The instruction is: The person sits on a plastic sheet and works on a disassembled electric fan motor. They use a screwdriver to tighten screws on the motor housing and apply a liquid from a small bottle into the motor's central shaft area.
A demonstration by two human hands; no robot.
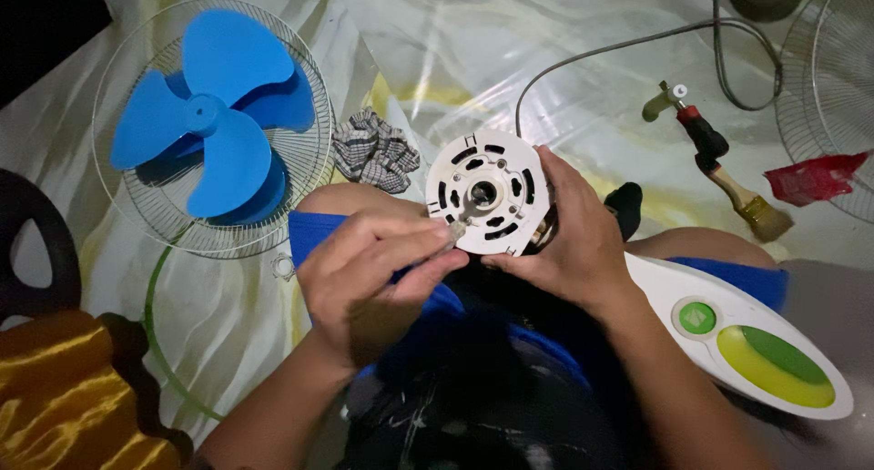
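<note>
Head view: a person sits on a pale plastic floor sheet (pixel 510 42), both hands meeting over the lap.
Left hand: the left hand (pixel 373 270) has its fingers curled, thumb and forefinger pinching a small greyish tool tip (pixel 452 229) against the lower left face of the motor housing.
Right hand: the right hand (pixel 569 242) wraps around the right side of the round white plastic fan motor housing with dark slots (pixel 487 192), thumb under its lower edge, fingers behind it.
Motor housing: it sits upright between the two hands, above the knees, its face turned to the camera, a dark hole at its centre.
Lap: blue cloth (pixel 314 229) shows under the left hand.
Near right: a white fan base panel with a green button and a yellow-green oval (pixel 756 338) lies against the right forearm.
Far right: a wooden-handled paintbrush (pixel 751 201) lies on the sheet beside a red scrap (pixel 815 178); a grey cable (pixel 637 46) curves behind the housing.
Left: a blue three-blade fan propeller (pixel 214 110) rests in a wire fan guard (pixel 300 192) near the sheet's left edge.
Between: a checked rag (pixel 373 151) lies just beside the guard.
Lower left corner: gold satin fabric (pixel 55 388).
</note>
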